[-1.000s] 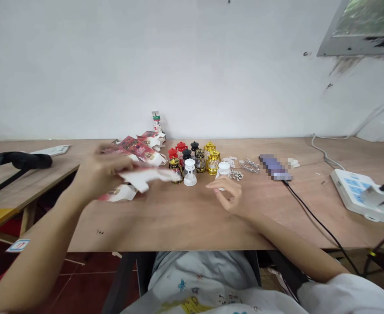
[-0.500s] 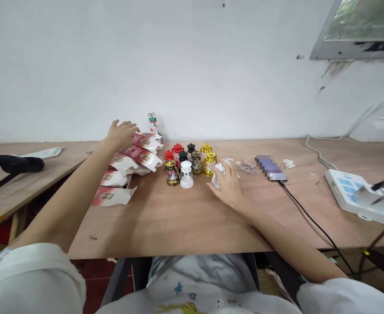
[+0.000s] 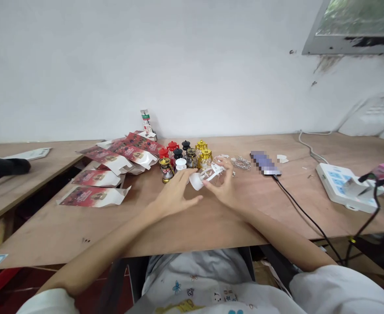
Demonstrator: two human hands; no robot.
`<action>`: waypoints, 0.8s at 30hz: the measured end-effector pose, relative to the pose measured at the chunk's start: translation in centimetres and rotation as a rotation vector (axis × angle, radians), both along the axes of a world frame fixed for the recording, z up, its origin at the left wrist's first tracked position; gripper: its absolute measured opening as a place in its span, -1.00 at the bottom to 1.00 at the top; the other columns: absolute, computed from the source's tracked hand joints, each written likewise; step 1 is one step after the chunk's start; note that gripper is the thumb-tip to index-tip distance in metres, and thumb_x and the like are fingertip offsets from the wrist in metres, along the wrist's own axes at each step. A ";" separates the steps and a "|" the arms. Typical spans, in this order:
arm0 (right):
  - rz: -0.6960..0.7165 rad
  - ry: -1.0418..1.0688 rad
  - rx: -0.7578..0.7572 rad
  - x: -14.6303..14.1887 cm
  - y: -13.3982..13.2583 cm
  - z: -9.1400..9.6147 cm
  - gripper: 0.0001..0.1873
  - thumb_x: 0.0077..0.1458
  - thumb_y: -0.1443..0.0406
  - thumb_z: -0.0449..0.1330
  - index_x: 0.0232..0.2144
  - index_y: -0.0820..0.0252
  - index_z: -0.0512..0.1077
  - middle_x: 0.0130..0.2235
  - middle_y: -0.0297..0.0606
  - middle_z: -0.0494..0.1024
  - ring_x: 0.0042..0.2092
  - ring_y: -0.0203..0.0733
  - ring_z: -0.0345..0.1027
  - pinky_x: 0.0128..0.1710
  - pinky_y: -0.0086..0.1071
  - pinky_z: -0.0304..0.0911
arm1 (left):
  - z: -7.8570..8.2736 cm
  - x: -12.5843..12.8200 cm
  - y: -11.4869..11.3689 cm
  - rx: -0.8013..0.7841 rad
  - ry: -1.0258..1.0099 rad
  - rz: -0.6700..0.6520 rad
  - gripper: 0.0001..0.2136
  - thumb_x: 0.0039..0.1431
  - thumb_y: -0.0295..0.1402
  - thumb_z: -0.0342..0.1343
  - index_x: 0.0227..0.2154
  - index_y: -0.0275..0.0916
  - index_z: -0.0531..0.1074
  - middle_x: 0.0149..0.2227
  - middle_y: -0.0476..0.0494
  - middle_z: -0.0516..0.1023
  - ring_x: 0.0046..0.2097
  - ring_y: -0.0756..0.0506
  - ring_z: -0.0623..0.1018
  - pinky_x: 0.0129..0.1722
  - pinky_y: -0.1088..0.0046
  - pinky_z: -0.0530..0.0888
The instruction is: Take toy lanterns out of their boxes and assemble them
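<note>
Holding a small clear plastic lantern with a white cap (image 3: 208,175) on its side, just in front of the cluster of red, black, gold and white miniature lanterns (image 3: 182,157), I have my right hand (image 3: 226,192) closed around its transparent body, fingers curled over the top. My left hand (image 3: 174,198) lies to the near left of the cluster, fingers loosely spread and gripping nothing. Their tips are at the white cap, though I cannot tell whether they touch it.

The piece looks very light, hollow and stiff. Its smooth, thin wall is likely slippery and could crack under a hard squeeze, so I judge the sturdier cap and base rims the safer places to pinch.

Flattened red-and-white cardboard boxes (image 3: 95,197) fan out to the left of the cluster on the brown wooden desk (image 3: 211,222). A small heap of silver wire hooks (image 3: 241,162) sits just to its right, and a white power strip (image 3: 337,187) well beyond that.
</note>
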State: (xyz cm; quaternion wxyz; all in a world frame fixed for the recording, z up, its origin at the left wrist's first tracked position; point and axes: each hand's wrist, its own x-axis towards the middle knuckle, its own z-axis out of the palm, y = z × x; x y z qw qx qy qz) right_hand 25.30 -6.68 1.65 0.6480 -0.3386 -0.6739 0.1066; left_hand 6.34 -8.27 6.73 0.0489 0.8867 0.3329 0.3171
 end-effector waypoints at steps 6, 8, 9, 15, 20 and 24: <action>0.187 -0.062 -0.041 -0.1 -0.1 -0.7 -0.32 -0.08 0.12 0.33 0.06 -0.04 0.14 0.17 -0.12 0.17 0.21 -0.04 0.13 0.05 -0.12 0.32 | -3.4 0.9 1.5 -0.327 -0.312 0.019 -0.60 0.01 -0.22 0.18 -0.10 -0.20 0.25 -0.07 -0.19 0.46 -0.03 -0.18 0.48 -0.05 0.26 0.41; 0.169 -0.112 -0.053 0.0 -0.1 -0.7 -0.33 -0.05 0.12 0.31 0.08 -0.03 0.14 0.16 -0.11 0.21 0.23 -0.03 0.09 0.04 -0.12 0.33 | -3.8 0.6 1.5 -0.369 -0.407 0.008 -0.61 0.01 -0.24 0.17 -0.11 -0.21 0.24 -0.10 -0.18 0.46 -0.07 -0.15 0.49 -0.09 0.32 0.42; 0.161 -0.113 -0.059 0.0 -0.2 -0.8 -0.35 -0.01 0.12 0.28 0.09 -0.01 0.13 0.16 -0.10 0.22 0.22 -0.04 0.11 0.03 -0.14 0.35 | -3.9 0.5 1.4 -0.380 -0.439 0.003 -0.61 0.02 -0.24 0.16 -0.10 -0.21 0.23 -0.11 -0.18 0.46 -0.09 -0.14 0.49 -0.11 0.34 0.42; -0.049 -0.058 -0.001 0.6 0.0 -0.4 -0.85 0.18 0.22 0.08 -0.19 0.09 0.30 0.04 -0.14 0.36 0.03 -0.15 0.34 -0.05 -0.20 0.35 | -3.8 0.2 1.0 -0.366 -0.563 0.106 -0.67 0.05 -0.23 0.10 -0.14 -0.23 0.26 -0.17 -0.14 0.46 -0.23 -0.06 0.48 -0.29 0.45 0.43; -0.210 -0.276 -0.009 0.8 -0.3 0.6 -0.83 0.17 0.21 0.09 -0.44 0.11 0.36 -0.18 -0.20 0.48 -0.08 -0.12 0.36 -0.02 -0.12 0.26 | -3.6 0.2 1.7 -0.453 -0.709 0.235 -0.67 0.02 -0.18 0.11 -0.19 -0.22 0.30 -0.28 -0.07 0.45 -0.38 -0.01 0.44 -0.48 0.52 0.43; -0.164 -0.245 -0.100 0.5 -0.6 0.6 -0.80 0.16 0.16 0.08 -0.44 0.09 0.37 -0.32 -0.23 0.49 -0.17 -0.11 0.35 -0.08 -0.14 0.25 | -3.9 -0.1 2.4 -0.487 -0.841 0.241 -0.70 0.03 -0.14 0.10 -0.25 -0.22 0.31 -0.38 -0.01 0.41 -0.48 0.03 0.39 -0.58 0.56 0.39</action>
